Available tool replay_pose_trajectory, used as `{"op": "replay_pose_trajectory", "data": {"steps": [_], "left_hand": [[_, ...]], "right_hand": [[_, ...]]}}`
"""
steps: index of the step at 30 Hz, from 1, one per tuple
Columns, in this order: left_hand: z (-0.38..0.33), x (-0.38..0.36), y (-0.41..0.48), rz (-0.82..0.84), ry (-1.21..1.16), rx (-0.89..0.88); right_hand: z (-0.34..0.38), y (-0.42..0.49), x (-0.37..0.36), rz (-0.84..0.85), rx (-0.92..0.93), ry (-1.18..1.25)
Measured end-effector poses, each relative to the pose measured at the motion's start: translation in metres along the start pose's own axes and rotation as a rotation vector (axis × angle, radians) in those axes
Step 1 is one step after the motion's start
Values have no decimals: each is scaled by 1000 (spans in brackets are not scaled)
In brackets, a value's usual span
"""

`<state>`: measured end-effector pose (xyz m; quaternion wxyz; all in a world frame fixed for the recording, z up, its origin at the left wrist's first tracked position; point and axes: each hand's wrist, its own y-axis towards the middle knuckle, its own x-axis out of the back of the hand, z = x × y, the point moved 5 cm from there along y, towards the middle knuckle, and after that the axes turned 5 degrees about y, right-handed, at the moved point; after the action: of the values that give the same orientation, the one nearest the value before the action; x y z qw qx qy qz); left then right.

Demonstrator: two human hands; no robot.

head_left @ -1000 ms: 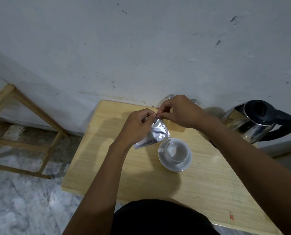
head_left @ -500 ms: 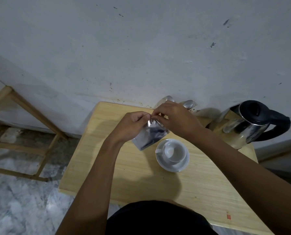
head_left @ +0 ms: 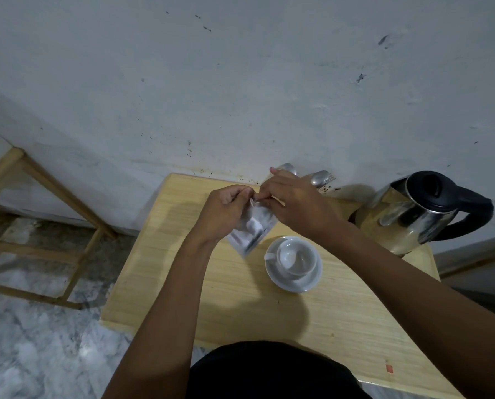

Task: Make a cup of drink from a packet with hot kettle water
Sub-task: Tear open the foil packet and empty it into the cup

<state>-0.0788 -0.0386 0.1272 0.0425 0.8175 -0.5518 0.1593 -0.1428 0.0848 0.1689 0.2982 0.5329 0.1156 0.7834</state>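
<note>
Item: 1 small silver foil packet (head_left: 252, 226), held in the air above the pale wooden worktop (head_left: 211, 298), just left of and beyond the cup. Left hand (head_left: 226, 210): grip closed, thumb and fingers pinched on the packet's top left corner. Right hand (head_left: 295, 203): grip closed, pinched on the same top edge just beside the left. Item: 1 white ceramic cup (head_left: 296, 256), upright on a white saucer (head_left: 295, 279), interior apparently empty and dry. Item: 1 stainless steel electric kettle with black lid and handle (head_left: 416, 214), lid shut, at the right rear corner of the worktop. Item: 2 metal utensils (head_left: 321, 177), ends only visible behind the right hand, against the wall. Progress, as judged: early stage; the packet looks to be at the tearing step and whether it is open yet cannot be told; contents not poured, water not added, nothing stirred. Markings: none legible on packet or kettle; 1 small red mark (head_left: 388, 368) on the worktop's near right, unreadable.
</note>
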Motion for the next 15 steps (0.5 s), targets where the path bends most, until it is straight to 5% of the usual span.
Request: {"op": "replay_pose_trajectory", "data": {"steps": [15], "left_hand": [[3, 2, -3, 225, -142, 39]], "right_hand": [[-10, -9, 11, -111, -155, 105]]}}
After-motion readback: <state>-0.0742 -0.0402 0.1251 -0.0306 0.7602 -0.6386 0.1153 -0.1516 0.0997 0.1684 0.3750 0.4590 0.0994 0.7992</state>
